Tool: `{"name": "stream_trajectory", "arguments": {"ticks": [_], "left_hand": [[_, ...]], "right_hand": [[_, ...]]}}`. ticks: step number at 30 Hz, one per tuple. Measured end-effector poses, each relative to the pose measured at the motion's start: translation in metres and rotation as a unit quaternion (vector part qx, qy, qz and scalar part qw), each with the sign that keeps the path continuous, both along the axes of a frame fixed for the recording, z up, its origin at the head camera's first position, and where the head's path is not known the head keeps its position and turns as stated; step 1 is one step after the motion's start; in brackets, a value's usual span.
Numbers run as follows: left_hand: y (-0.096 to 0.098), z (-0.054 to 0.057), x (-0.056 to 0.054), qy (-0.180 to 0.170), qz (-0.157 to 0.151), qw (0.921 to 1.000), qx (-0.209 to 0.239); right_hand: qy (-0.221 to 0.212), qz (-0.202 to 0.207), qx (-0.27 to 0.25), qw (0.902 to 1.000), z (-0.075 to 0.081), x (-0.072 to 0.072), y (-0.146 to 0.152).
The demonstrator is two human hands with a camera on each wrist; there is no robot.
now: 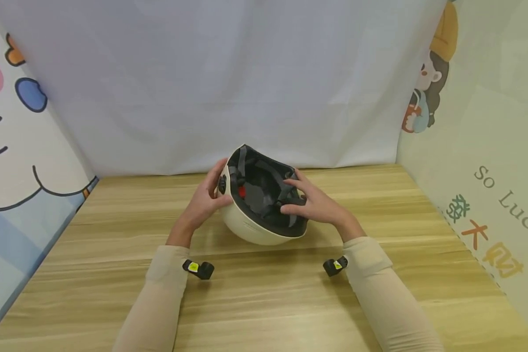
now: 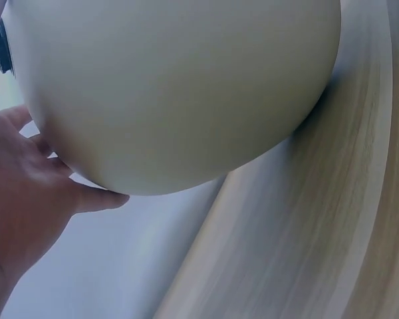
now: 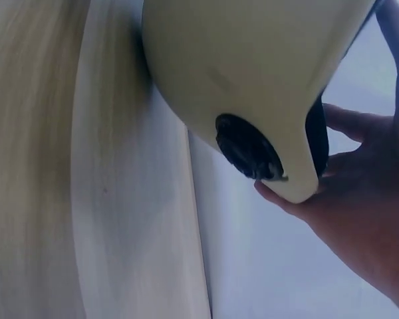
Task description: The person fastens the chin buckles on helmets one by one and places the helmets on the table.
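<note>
Helmet (image 1: 257,230) gripped by fingers (image 1: 223,200) of left hand (image 1: 203,201) and right hand (image 1: 320,203); red inner patch (image 1: 242,192): head view only.

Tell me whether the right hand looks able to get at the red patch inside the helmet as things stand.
Probably yes: the helmet has its opening facing up, the right hand reaches over its edge, and nothing seems to block the way to the red patch.

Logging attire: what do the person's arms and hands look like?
Beige sleeves with band-like cuffs cover the forearms; a small black device with a yellow label sits at each wrist. The left hand and right hand are bare.
</note>
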State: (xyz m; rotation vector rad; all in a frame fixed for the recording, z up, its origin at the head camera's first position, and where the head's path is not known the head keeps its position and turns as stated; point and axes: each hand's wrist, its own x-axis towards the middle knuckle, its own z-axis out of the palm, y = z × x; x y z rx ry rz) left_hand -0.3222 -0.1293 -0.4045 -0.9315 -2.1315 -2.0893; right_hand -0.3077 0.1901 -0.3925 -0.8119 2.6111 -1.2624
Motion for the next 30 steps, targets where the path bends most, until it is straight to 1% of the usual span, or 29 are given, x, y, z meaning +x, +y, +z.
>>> {"name": "stream_trajectory", "arguments": {"ticks": [8,10,13,14,20,22,27,30], "left_hand": [[-0.0024,0.0014,0.0004,0.005,0.025,0.9990,0.036],[-0.0024,0.0026,0.0008,0.005,0.028,0.9988,0.039],[-0.0018,0.0046,0.0017,0.001,0.028,0.9989,0.038],[-0.0016,0.0050,0.0020,0.000,0.029,0.9991,0.032],[-0.0025,0.0046,0.0015,-0.001,0.046,0.9982,-0.038],[-0.0044,0.0030,0.0005,-0.001,0.045,0.9978,-0.049],[-0.0084,-0.0003,-0.0020,-0.006,0.036,0.9980,-0.052],[-0.0083,0.0002,-0.0023,-0.005,0.036,0.9982,-0.047]], "right_hand": [[-0.048,0.069,-0.011,0.9964,-0.0076,0.0003,0.0024],[-0.050,0.079,-0.008,0.9956,-0.0084,0.0002,0.0020],[-0.041,0.080,0.004,0.9959,-0.0087,0.0004,0.0012],[-0.040,0.078,0.007,0.9961,-0.0088,0.0006,0.0012],[-0.043,0.069,0.014,0.9966,-0.0096,0.0023,0.0011],[-0.046,0.069,0.013,0.9964,-0.0101,0.0028,0.0010],[-0.042,0.070,0.019,0.9965,-0.0102,0.0032,0.0011],[-0.036,0.059,0.031,0.9971,-0.0088,0.0049,0.0008]]}}
